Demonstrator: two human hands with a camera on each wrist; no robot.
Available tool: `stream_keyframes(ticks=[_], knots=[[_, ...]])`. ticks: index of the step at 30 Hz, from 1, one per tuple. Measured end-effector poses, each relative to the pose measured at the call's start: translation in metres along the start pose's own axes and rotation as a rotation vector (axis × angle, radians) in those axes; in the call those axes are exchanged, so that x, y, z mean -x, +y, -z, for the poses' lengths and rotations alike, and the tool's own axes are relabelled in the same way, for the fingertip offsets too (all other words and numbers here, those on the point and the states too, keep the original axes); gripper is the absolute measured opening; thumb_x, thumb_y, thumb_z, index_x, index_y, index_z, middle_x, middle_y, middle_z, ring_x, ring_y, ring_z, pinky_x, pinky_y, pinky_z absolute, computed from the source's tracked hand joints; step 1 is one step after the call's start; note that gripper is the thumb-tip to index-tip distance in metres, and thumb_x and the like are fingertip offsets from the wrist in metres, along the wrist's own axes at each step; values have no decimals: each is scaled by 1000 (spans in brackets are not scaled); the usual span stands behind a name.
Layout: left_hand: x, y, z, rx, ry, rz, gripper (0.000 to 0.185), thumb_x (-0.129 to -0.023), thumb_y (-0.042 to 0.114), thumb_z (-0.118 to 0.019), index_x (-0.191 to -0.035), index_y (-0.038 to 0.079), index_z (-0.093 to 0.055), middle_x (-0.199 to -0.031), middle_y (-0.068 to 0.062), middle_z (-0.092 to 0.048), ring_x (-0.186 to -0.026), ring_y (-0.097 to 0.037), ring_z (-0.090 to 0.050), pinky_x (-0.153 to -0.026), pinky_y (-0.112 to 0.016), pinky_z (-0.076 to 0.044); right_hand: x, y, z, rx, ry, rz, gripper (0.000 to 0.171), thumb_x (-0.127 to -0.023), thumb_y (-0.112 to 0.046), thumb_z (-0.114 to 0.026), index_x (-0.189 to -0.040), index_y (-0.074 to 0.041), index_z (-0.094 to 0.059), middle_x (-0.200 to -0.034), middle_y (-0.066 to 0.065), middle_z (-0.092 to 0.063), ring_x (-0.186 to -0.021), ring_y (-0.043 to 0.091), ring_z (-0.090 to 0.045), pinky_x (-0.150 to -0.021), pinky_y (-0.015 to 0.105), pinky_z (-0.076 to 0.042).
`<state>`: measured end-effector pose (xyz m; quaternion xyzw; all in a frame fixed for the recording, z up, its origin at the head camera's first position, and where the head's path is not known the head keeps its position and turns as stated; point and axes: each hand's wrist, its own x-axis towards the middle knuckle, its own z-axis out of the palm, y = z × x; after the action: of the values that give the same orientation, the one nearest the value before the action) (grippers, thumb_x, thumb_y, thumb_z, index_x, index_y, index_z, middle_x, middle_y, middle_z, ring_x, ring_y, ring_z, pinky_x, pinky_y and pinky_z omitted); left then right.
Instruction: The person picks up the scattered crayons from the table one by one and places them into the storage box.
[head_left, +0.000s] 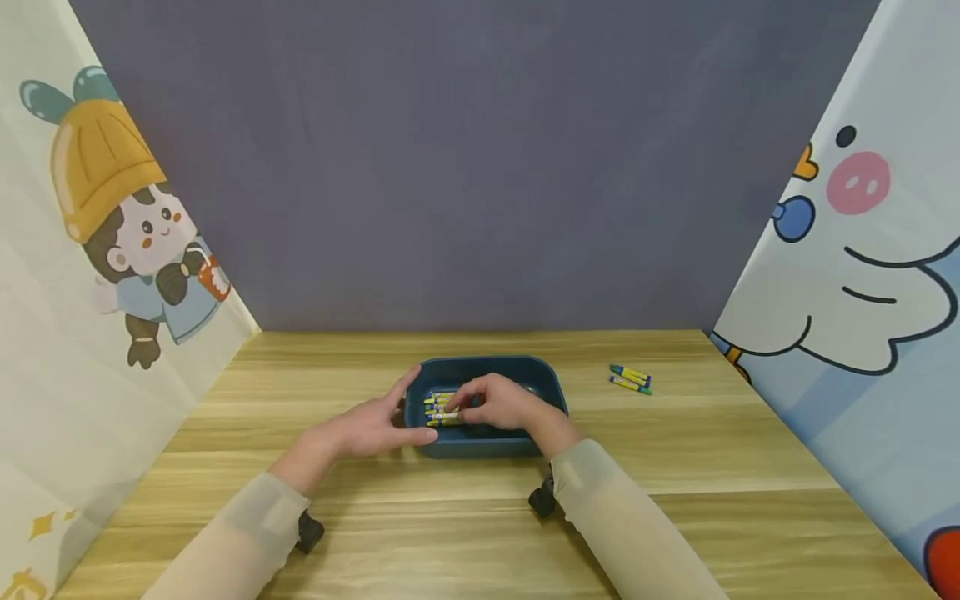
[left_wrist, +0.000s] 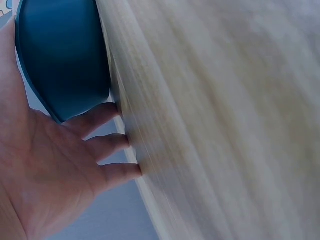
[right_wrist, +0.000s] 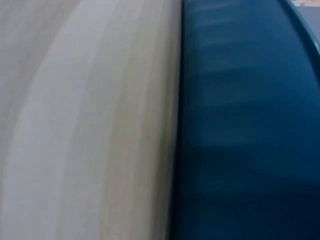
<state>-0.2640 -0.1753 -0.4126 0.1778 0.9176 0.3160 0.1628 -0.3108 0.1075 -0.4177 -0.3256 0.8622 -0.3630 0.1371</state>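
A dark blue plastic box (head_left: 480,448) stands on the table, with several yellow-wrapped crayons (head_left: 440,398) side by side in its left part. My left hand (head_left: 367,425) is spread around the box's left end, thumb along the front rim. In the left wrist view, the left fingers (left_wrist: 107,145) are straight and reach down to the tabletop beside the box wall. My right hand (head_left: 498,402) reaches over the box's right side, its thumb and fingertips pinching a crayon (head_left: 452,415) at the row. The right wrist view shows the box's outer wall (right_wrist: 245,120) but not the hand.
Several more crayons (head_left: 631,375), yellow with blue and green ends, lie on the wooden table (head_left: 675,450) right of the box. A grey panel (head_left: 480,167) rises behind the table. Cartoon-printed sheets (head_left: 862,275) stand along both sides.
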Motion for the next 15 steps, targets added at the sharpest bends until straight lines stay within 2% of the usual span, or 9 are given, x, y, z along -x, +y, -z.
stream_keyframes(ticks=[2, 7, 15], knots=[[0, 0, 1, 6, -6, 0, 123, -95, 75, -72, -178, 32, 7, -164, -22, -54, -145, -38, -60, -116, -60, -50, -1, 1, -1, 23, -28, 16, 19, -104, -12, -75, -118, -19, -86, -118, -1, -80, -92, 7, -68, -84, 29, -57], [1, 0, 1, 9, -7, 17, 123, -94, 76, -72, -177, 35, 9, -166, -26, -51, -146, -40, -60, -115, -60, -51, -2, 1, -3, 107, -65, 39, 18, -103, -11, -77, -115, -19, -87, -121, -3, -81, -97, 1, -67, -90, 26, -57], [1, -1, 0, 5, -5, 11, 122, -94, 76, -72, -177, 38, 10, -166, -25, -51, -147, -40, -59, -117, -61, -49, -2, 1, -4, 139, -49, 20, 17, -102, -12, -78, -115, -19, -87, -118, -3, -80, -90, 1, -63, -86, 26, -55]])
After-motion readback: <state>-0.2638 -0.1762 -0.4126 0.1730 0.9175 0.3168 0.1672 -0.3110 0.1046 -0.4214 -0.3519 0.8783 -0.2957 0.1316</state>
